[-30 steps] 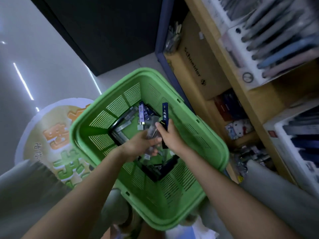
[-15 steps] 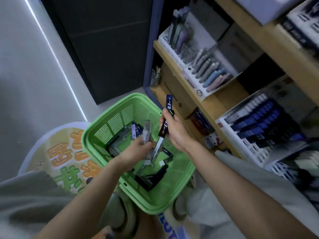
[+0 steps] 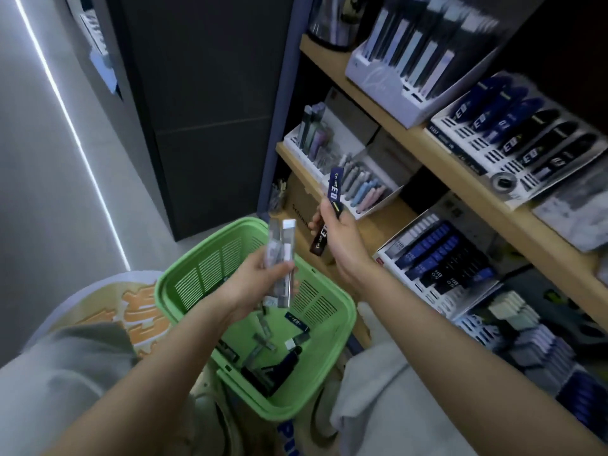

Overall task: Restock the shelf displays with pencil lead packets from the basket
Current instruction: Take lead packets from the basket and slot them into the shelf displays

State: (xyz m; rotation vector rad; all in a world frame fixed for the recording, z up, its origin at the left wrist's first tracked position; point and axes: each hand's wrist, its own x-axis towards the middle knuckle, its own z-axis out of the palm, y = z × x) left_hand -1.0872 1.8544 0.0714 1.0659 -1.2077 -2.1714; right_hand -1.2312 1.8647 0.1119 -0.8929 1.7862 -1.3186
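A green plastic basket (image 3: 184, 284) stands on the floor between my knees, with several lead packets (image 3: 297, 322) lying on its bottom. My left hand (image 3: 260, 281) is raised above the basket and grips a few clear grey packets (image 3: 281, 245) upright. My right hand (image 3: 339, 238) is lifted to the right of the basket and holds a dark blue packet (image 3: 335, 187) and a black packet (image 3: 320, 241). On the wooden shelves to the right, white display trays (image 3: 513, 136) carry rows of blue and black lead packets; a lower display tray (image 3: 437, 255) sits closest to my right hand.
A brown cardboard box (image 3: 299, 202) sits on the lowest shelf behind the basket. A tray of pastel pens (image 3: 362, 189) stands on the shelf above it. A dark panel (image 3: 204, 110) fills the left background. A round floor graphic (image 3: 138, 304) lies left of the basket.
Both hands have risen out of the basket with their packets. My right hand has moved up and right toward the shelves. My view has tilted up, showing more of the shelf displays.
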